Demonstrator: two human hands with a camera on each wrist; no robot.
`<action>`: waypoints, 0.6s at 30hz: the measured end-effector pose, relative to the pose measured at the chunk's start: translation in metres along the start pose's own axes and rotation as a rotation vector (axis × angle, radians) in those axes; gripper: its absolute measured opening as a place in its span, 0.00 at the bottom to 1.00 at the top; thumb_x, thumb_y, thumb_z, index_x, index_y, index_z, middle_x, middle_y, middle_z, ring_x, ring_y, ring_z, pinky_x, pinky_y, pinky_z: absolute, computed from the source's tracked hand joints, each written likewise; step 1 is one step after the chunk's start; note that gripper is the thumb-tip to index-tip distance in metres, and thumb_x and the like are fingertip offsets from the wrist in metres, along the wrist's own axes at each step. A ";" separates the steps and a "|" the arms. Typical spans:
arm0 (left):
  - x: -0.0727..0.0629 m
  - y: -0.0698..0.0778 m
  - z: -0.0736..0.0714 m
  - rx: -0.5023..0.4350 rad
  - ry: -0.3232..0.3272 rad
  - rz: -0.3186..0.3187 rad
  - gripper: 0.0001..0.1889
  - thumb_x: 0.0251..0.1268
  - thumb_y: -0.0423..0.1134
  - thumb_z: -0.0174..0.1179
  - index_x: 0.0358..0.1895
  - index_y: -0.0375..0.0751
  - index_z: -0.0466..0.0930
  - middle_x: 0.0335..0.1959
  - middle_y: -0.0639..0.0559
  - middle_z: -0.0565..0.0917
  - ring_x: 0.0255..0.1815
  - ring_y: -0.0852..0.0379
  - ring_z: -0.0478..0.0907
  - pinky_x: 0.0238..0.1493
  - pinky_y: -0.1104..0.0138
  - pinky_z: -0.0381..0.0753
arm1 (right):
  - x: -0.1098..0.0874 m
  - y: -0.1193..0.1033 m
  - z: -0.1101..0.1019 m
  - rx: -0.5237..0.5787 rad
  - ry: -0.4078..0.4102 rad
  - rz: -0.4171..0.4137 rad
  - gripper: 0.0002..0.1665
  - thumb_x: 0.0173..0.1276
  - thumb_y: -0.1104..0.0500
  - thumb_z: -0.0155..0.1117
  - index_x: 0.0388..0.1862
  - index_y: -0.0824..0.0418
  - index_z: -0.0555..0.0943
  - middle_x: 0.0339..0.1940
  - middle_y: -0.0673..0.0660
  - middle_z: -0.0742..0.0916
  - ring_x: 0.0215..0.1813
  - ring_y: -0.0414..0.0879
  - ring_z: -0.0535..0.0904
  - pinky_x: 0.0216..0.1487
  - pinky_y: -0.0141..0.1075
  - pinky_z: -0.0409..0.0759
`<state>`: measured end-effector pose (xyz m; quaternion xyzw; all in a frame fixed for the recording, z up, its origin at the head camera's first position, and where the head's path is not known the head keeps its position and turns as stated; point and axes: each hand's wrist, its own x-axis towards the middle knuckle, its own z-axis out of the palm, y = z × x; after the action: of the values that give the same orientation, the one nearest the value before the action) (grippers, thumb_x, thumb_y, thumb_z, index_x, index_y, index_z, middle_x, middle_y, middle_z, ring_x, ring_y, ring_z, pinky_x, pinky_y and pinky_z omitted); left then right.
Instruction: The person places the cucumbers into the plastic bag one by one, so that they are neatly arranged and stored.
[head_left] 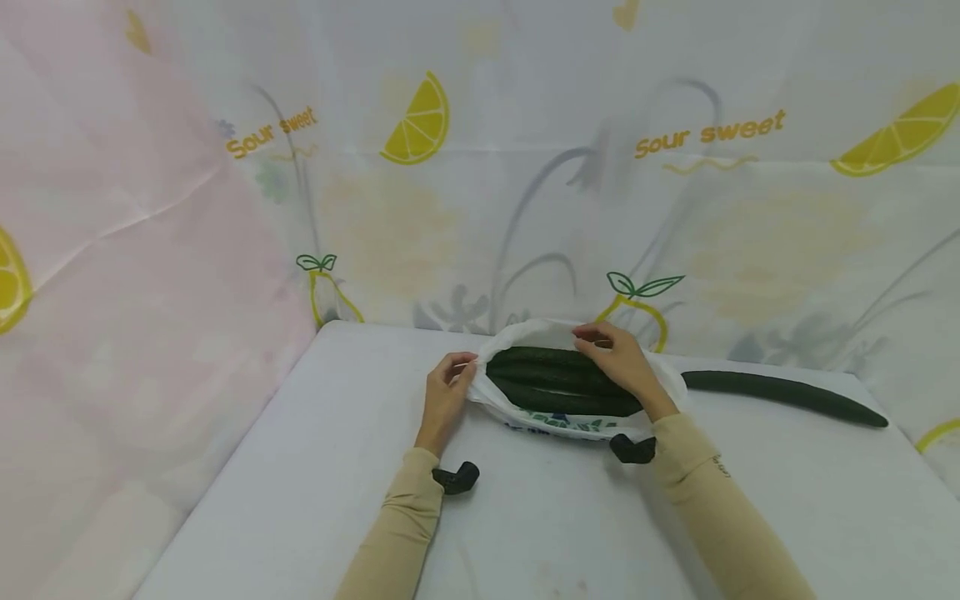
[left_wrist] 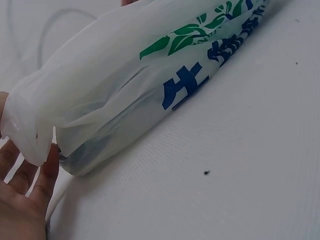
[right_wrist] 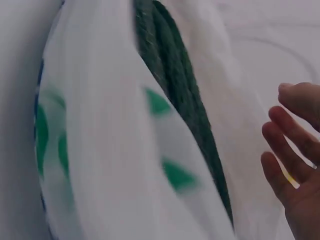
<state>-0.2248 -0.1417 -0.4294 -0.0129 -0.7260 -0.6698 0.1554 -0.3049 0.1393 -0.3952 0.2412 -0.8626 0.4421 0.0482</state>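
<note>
A white plastic bag (head_left: 504, 406) with green and blue print lies on its side on the table, its mouth spread wide. Several dark green cucumbers (head_left: 555, 379) lie lengthwise inside it; in the right wrist view, cucumbers (right_wrist: 172, 65) show through the opening. My left hand (head_left: 446, 396) pinches the bag's left end, and the left wrist view has the gathered plastic between thumb and fingers of that hand (left_wrist: 30, 195). Above the bag's opening, my right hand (head_left: 618, 358) has its fingers loosely bent, with nothing between them in the right wrist view.
One more cucumber (head_left: 787, 393) lies on the white table (head_left: 300, 500), right of the bag. A printed cloth backdrop (head_left: 510, 208) rises behind the table and along its left side. Dark wrist-worn devices (head_left: 633, 450) sit by both cuffs.
</note>
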 end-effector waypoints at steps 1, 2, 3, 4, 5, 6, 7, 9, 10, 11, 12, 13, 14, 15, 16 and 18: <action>0.000 0.000 0.000 0.002 -0.003 -0.005 0.12 0.67 0.34 0.56 0.49 0.32 0.79 0.50 0.40 0.80 0.49 0.52 0.77 0.44 0.74 0.74 | -0.003 0.001 -0.005 0.009 0.004 -0.002 0.20 0.70 0.52 0.57 0.56 0.61 0.78 0.54 0.62 0.82 0.55 0.55 0.78 0.60 0.48 0.74; 0.000 0.000 -0.001 0.004 -0.005 -0.006 0.12 0.67 0.34 0.56 0.49 0.32 0.79 0.50 0.39 0.80 0.50 0.51 0.77 0.44 0.74 0.74 | -0.006 0.002 -0.010 0.009 0.010 0.000 0.20 0.70 0.52 0.57 0.56 0.60 0.77 0.54 0.61 0.82 0.55 0.51 0.78 0.59 0.44 0.75; 0.001 0.000 -0.001 0.002 -0.007 -0.008 0.12 0.67 0.34 0.56 0.49 0.32 0.79 0.50 0.39 0.80 0.50 0.51 0.77 0.44 0.74 0.74 | -0.011 -0.001 -0.016 0.011 0.014 -0.005 0.19 0.71 0.54 0.57 0.56 0.62 0.77 0.54 0.62 0.82 0.55 0.52 0.78 0.59 0.41 0.76; 0.001 0.000 -0.002 0.001 -0.011 -0.012 0.12 0.67 0.34 0.56 0.49 0.32 0.79 0.50 0.39 0.80 0.50 0.51 0.77 0.44 0.74 0.74 | -0.014 0.000 -0.021 0.010 0.019 -0.010 0.19 0.71 0.55 0.57 0.57 0.62 0.77 0.54 0.62 0.82 0.55 0.52 0.78 0.58 0.37 0.76; 0.001 -0.001 -0.002 0.001 -0.010 -0.010 0.12 0.67 0.34 0.56 0.49 0.32 0.79 0.50 0.39 0.80 0.50 0.52 0.77 0.44 0.75 0.74 | -0.018 0.002 -0.025 0.003 0.025 -0.012 0.19 0.71 0.55 0.56 0.57 0.63 0.77 0.55 0.62 0.82 0.55 0.51 0.78 0.57 0.35 0.76; 0.001 -0.001 -0.002 -0.001 -0.010 -0.008 0.12 0.67 0.34 0.56 0.49 0.32 0.78 0.50 0.39 0.80 0.50 0.52 0.77 0.44 0.75 0.74 | -0.021 0.003 -0.029 -0.004 0.033 -0.008 0.19 0.71 0.55 0.56 0.57 0.63 0.77 0.54 0.63 0.82 0.55 0.52 0.78 0.57 0.35 0.76; 0.002 -0.001 -0.002 -0.003 -0.010 -0.007 0.12 0.67 0.34 0.56 0.49 0.31 0.78 0.50 0.39 0.80 0.50 0.52 0.77 0.44 0.75 0.74 | -0.024 0.004 -0.032 -0.014 0.039 -0.003 0.19 0.71 0.56 0.56 0.57 0.63 0.77 0.54 0.63 0.82 0.55 0.52 0.78 0.56 0.35 0.77; 0.002 -0.001 -0.002 -0.004 -0.010 -0.003 0.12 0.67 0.33 0.56 0.49 0.30 0.78 0.50 0.39 0.80 0.49 0.54 0.77 0.44 0.76 0.74 | -0.029 0.008 -0.039 -0.036 0.046 0.010 0.19 0.72 0.55 0.55 0.56 0.63 0.77 0.54 0.63 0.82 0.56 0.56 0.77 0.56 0.39 0.77; 0.002 -0.001 -0.001 -0.002 -0.010 0.002 0.12 0.67 0.33 0.56 0.49 0.30 0.78 0.50 0.38 0.80 0.50 0.53 0.77 0.45 0.76 0.74 | -0.030 0.015 -0.041 -0.049 0.051 0.018 0.19 0.72 0.54 0.55 0.56 0.62 0.77 0.54 0.62 0.82 0.56 0.55 0.77 0.56 0.41 0.77; 0.002 -0.001 -0.001 -0.002 -0.010 0.006 0.12 0.66 0.33 0.56 0.49 0.30 0.78 0.50 0.38 0.80 0.50 0.53 0.77 0.45 0.76 0.74 | -0.032 0.018 -0.043 -0.062 0.055 0.025 0.19 0.72 0.53 0.55 0.56 0.62 0.78 0.54 0.62 0.82 0.56 0.54 0.77 0.57 0.42 0.76; 0.002 -0.001 -0.001 -0.003 -0.012 0.005 0.12 0.67 0.33 0.56 0.49 0.30 0.78 0.50 0.38 0.80 0.50 0.52 0.77 0.45 0.76 0.74 | -0.034 0.020 -0.046 -0.073 0.061 0.026 0.19 0.72 0.53 0.55 0.56 0.62 0.78 0.53 0.62 0.82 0.55 0.52 0.77 0.57 0.41 0.76; 0.002 -0.001 -0.001 -0.002 -0.013 0.006 0.12 0.67 0.33 0.56 0.49 0.30 0.78 0.50 0.38 0.80 0.50 0.52 0.77 0.45 0.75 0.74 | -0.036 0.022 -0.049 -0.082 0.069 0.019 0.19 0.72 0.53 0.55 0.56 0.62 0.78 0.53 0.62 0.83 0.54 0.48 0.77 0.56 0.37 0.76; 0.002 -0.001 -0.001 -0.001 -0.014 0.006 0.12 0.67 0.33 0.56 0.49 0.30 0.78 0.51 0.38 0.80 0.51 0.51 0.77 0.45 0.75 0.75 | -0.038 0.024 -0.052 -0.080 0.080 0.011 0.19 0.72 0.53 0.55 0.56 0.62 0.78 0.53 0.63 0.83 0.54 0.44 0.78 0.55 0.32 0.76; 0.001 0.000 0.000 0.000 -0.014 0.006 0.12 0.67 0.33 0.56 0.49 0.30 0.78 0.51 0.38 0.80 0.51 0.50 0.77 0.45 0.75 0.75 | -0.039 0.027 -0.055 -0.076 0.092 -0.002 0.18 0.72 0.55 0.55 0.56 0.63 0.78 0.52 0.63 0.83 0.52 0.39 0.77 0.54 0.27 0.75; 0.001 0.000 0.000 0.003 -0.014 0.005 0.12 0.67 0.33 0.56 0.49 0.30 0.78 0.51 0.38 0.80 0.51 0.50 0.77 0.46 0.75 0.75 | -0.041 0.029 -0.057 -0.069 0.106 -0.010 0.18 0.72 0.55 0.55 0.55 0.63 0.78 0.52 0.64 0.83 0.51 0.36 0.77 0.53 0.23 0.73; 0.001 0.001 0.000 0.008 -0.015 0.000 0.12 0.67 0.33 0.56 0.49 0.31 0.79 0.51 0.39 0.80 0.51 0.50 0.77 0.46 0.75 0.74 | -0.045 0.034 -0.064 -0.056 0.123 -0.014 0.18 0.71 0.56 0.56 0.56 0.64 0.78 0.52 0.65 0.83 0.50 0.28 0.75 0.50 0.16 0.70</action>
<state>-0.2254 -0.1416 -0.4281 -0.0175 -0.7298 -0.6668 0.1500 -0.2895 0.2235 -0.3951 0.2179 -0.8683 0.4316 0.1110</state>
